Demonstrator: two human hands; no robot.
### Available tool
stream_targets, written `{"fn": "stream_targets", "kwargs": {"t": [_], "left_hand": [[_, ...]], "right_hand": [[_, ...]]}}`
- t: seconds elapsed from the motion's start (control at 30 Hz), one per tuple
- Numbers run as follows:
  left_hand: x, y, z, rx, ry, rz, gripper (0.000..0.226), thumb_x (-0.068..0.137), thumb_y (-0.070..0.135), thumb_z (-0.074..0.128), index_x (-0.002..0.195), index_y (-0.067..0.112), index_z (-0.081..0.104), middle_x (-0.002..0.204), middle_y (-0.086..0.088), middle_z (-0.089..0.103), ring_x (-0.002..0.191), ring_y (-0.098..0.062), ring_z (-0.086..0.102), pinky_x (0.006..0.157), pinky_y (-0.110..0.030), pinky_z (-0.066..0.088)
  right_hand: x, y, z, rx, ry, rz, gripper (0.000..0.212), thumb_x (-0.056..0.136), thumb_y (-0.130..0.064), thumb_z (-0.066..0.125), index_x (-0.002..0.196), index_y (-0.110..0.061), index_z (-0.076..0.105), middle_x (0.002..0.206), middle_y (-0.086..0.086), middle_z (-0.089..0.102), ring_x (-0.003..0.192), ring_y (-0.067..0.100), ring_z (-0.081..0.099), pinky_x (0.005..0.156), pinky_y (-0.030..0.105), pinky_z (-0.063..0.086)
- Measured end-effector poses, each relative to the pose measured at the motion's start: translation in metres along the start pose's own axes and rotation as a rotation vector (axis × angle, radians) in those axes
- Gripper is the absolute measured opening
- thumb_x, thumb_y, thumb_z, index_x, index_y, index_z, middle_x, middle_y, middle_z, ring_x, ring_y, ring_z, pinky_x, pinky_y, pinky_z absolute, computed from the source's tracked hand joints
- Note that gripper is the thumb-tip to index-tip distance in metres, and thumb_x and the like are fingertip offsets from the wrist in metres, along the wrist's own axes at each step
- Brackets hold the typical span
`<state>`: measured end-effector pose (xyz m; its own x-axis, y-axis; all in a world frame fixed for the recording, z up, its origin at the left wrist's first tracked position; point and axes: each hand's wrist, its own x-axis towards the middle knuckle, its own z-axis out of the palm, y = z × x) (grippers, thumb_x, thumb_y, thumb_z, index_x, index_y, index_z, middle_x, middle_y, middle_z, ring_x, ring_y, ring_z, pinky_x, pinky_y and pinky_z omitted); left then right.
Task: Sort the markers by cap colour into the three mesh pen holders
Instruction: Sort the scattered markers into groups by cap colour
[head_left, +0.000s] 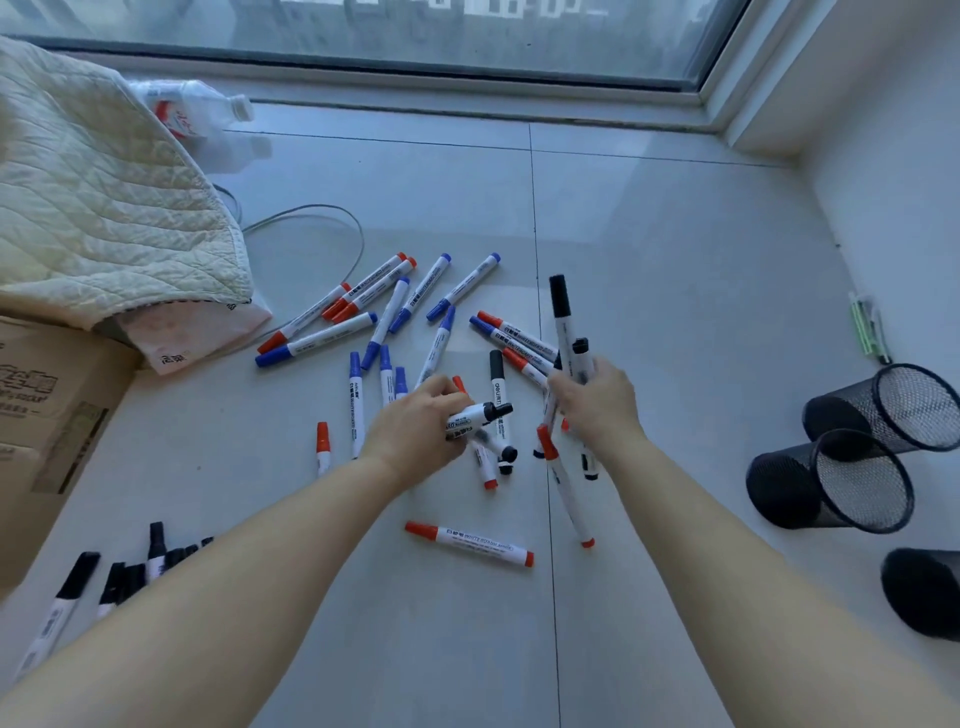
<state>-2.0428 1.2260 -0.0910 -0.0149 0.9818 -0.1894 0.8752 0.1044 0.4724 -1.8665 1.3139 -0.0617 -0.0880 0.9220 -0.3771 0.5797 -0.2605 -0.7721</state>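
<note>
**Both hands full of black-capped markers above the floor pile**

Your left hand (415, 421) is closed around a bunch of black-capped markers (480, 415), their caps pointing right. Your right hand (597, 400) grips more black-capped ones, one tall marker (560, 306) standing nearly upright above the fingers.

The markers are white-barrelled with printed labels and caps in red, blue or black. The loose pile (415, 322) lies spread on the grey tiled floor (675, 260) beneath and beyond your hands, mostly blue and red; one red-capped marker (470, 544) lies alone nearer you. A row of black-capped markers (114, 577) sits at the lower left.

The three mesh pen holders (831, 483) lie tipped on their sides at the right, well apart from the pile; the nearest one is cut by the picture's edge.

To the left are a quilted blanket (93, 208), a cardboard box (47, 415), a grey cable (332, 228) and a plastic bottle (197, 111). Some green items (867, 327) lie by the right wall.
</note>
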Motion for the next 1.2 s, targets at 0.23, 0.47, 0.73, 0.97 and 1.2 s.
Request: {"fn": "stream_targets", "kwargs": {"t": [0.23,0.47,0.73,0.97,1.2], "left_hand": [[-0.022,0.018,-0.02,-0.401,0.198,-0.213,0.01,0.084,0.028,0.064,0.085,0.023,0.056,0.07,0.006,0.054,0.064,-0.013,0.053,0.058,-0.027,0.048],[-0.061,0.006,-0.033,-0.71,0.342,-0.555,0.014,0.082,0.038,0.065,0.08,0.031,0.053,0.072,0.006,0.056,0.062,-0.011,0.053,0.049,-0.025,0.042],[-0.097,-0.023,-0.014,-0.885,0.38,-0.738,0.011,0.084,0.036,0.062,0.077,0.029,0.058,0.076,0.009,0.062,0.075,-0.013,0.059,0.061,-0.026,0.043],[-0.115,-0.035,0.0,-0.891,0.313,-0.763,0.015,0.085,0.039,0.061,0.091,0.024,0.06,0.079,0.011,0.061,0.074,-0.004,0.056,0.058,-0.019,0.038],[-0.12,-0.033,-0.001,-0.878,0.318,-0.747,0.02,0.085,0.039,0.061,0.095,0.023,0.059,0.082,0.011,0.061,0.077,-0.004,0.056,0.06,-0.019,0.04]], "right_hand": [[-0.016,-0.034,-0.015,0.194,0.075,-0.177,0.022,0.085,-0.013,0.055,0.069,-0.016,0.04,0.062,-0.004,0.036,0.049,0.005,0.036,0.04,0.005,0.031],[-0.027,-0.032,0.016,-0.116,-0.072,-0.034,0.017,0.08,-0.023,0.058,0.068,-0.016,0.048,0.063,-0.002,0.047,0.059,0.017,0.045,0.053,0.026,0.037],[-0.021,-0.011,0.071,-0.412,-0.022,0.057,0.025,0.082,-0.031,0.062,0.08,-0.013,0.045,0.075,0.001,0.048,0.072,0.023,0.047,0.049,0.028,0.027],[-0.009,0.0,0.093,-0.49,0.062,0.072,0.03,0.084,-0.02,0.061,0.109,-0.008,0.052,0.118,0.014,0.049,0.081,0.026,0.048,0.068,0.033,0.04],[-0.01,0.003,0.082,-0.5,0.07,0.051,0.035,0.082,-0.008,0.056,0.115,-0.006,0.043,0.109,0.015,0.059,0.096,0.034,0.058,0.068,0.032,0.04]]}}
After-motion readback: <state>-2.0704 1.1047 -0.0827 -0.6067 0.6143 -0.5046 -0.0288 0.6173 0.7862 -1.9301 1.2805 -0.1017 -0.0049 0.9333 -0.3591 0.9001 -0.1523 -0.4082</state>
